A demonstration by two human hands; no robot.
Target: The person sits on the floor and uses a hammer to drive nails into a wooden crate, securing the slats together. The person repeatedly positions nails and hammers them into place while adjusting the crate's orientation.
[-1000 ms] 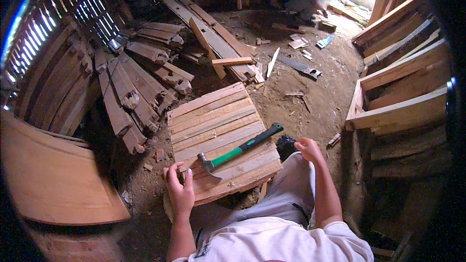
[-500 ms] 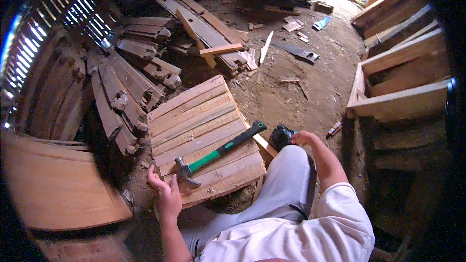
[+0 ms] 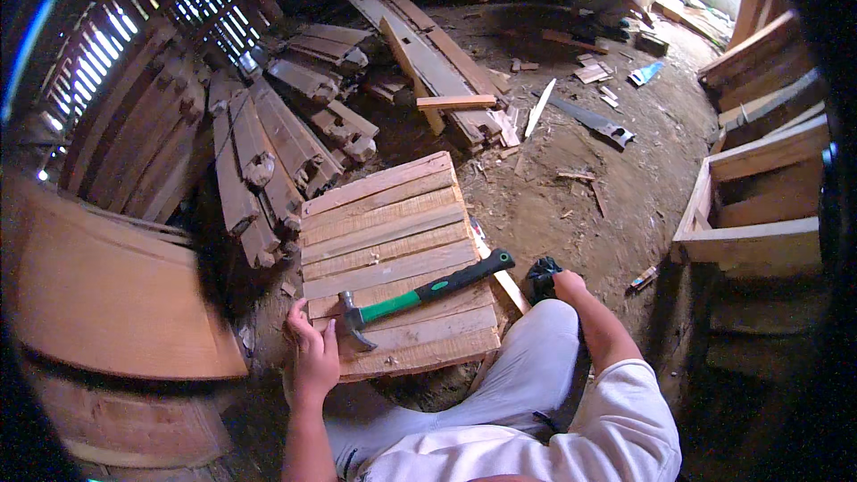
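Since a second ago, our right hand (image 3: 569,286) has moved in to the crumpled black plastic bag (image 3: 541,275) beyond our right knee (image 3: 552,319); we cannot tell whether its fingers hold it. Our left hand (image 3: 315,357), thumb and fingers apart, is at the near left corner of the slatted wooden panel (image 3: 384,236), where we see the green-and-black claw hammer (image 3: 393,305) lying.

Plank panel (image 3: 384,245) at centre, hammer (image 3: 428,289) lying across its near half, left hand (image 3: 314,350) at its seven-o'clock corner; bag (image 3: 541,280) beside it at three o'clock, right hand (image 3: 569,286) at the bag; handsaw (image 3: 592,120) on the ground at two, long boards (image 3: 420,50) at twelve, stacked planks (image 3: 295,136) at ten, broad board (image 3: 116,295) at nine.
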